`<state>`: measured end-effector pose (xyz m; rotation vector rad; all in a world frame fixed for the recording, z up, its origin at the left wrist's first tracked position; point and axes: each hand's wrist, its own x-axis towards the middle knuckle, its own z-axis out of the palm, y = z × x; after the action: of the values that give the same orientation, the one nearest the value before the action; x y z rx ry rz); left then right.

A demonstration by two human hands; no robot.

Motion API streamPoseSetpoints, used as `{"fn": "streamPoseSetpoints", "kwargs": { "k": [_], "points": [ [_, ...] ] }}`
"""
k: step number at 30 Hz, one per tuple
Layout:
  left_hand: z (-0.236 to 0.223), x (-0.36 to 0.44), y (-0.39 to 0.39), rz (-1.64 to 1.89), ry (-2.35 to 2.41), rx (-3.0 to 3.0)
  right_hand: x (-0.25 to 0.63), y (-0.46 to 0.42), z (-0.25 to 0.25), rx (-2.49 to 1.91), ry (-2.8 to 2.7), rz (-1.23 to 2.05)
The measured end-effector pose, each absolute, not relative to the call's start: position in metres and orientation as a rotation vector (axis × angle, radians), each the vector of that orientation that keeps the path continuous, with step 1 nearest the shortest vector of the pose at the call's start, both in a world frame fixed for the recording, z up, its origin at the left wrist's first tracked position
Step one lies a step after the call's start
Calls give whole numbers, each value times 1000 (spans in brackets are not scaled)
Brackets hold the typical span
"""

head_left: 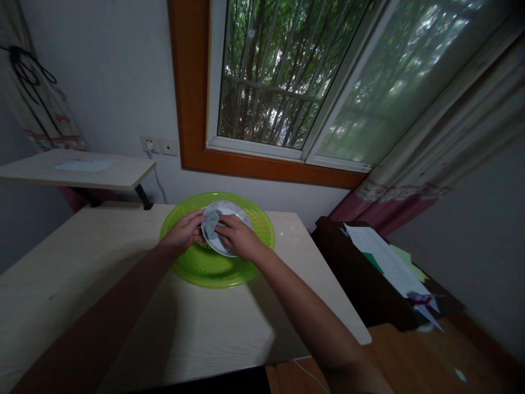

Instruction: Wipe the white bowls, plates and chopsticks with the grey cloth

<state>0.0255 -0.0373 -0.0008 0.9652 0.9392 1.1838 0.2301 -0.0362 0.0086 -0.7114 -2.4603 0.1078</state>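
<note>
My left hand (187, 230) grips the left rim of a white plate (235, 212), its thumb on top and fingers underneath. The plate is held tilted above a green plastic basket (213, 279). In my right hand (237, 234) is a bunched grey cloth (211, 223), pressed against the plate's upper face. The fingers of my right hand are bent over the cloth and hide part of it. Both hands are over the basket, which stands on the light wooden table near the wall.
The light wooden table (213, 328) runs up to the wall below a window (287, 76). A raised shelf (118, 169) with a paper on it stands at the table's left. Right of the table, a dark cabinet (361, 284) carries papers (385, 257).
</note>
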Motion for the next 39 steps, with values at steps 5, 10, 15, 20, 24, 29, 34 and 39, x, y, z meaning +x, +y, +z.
{"fn": "streamPoseSetpoints", "kwargs": {
  "k": [5,10,15,20,24,29,34,39],
  "points": [
    [-5,24,-36,1145,932,1017,225,-31,9,-981,-2381,25],
    [-2,22,-39,1122,920,1037,225,-33,11,-1307,-2265,-140],
    [1,22,-40,1146,936,1032,232,-46,15,-1645,-2261,-269],
    [1,23,-40,1209,969,1002,243,-57,17,-1839,-2333,-232],
    [-1,23,-38,1228,980,991,252,-62,17,-1806,-2446,-109],
    [-3,22,-35,1238,1020,992,263,-63,26,-1407,-2621,265],
    [-6,21,-34,1248,996,998,262,-60,31,-970,-2502,698],
    [-7,23,-34,1207,932,1005,238,-48,23,-739,-2332,799]
  ]
}}
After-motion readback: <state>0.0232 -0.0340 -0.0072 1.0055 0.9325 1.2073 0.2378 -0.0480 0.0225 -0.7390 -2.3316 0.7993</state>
